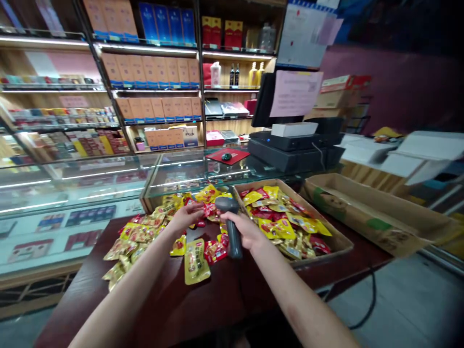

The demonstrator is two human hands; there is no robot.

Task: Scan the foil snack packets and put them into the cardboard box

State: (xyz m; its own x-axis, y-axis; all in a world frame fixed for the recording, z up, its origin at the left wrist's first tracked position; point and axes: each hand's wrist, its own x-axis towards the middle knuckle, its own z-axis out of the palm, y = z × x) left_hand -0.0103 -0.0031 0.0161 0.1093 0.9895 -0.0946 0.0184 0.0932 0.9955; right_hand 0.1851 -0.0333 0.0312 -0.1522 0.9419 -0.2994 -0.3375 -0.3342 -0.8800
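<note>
My right hand [248, 229] is closed round the handle of a dark barcode scanner [235, 237], whose head faces away over the packets. To its left, my left hand [188, 215] reaches over a heap of snack packets [150, 227], fingers stretched out and partly bent down by a red packet [209, 209]. Whether the fingertips touch that packet is hard to see. Nearer me lie a gold packet [196, 261] flat on the table, a red packet [215, 250] beside it and a small yellow packet [178, 245].
On the right, a cardboard box [340, 249] holds many yellow, red and gold packets. Beyond it stands another open carton [384, 234]. A glass counter [181, 169] borders the dark table [163, 309] at the back, bearing a monitor [263, 101] and a mouse [226, 157].
</note>
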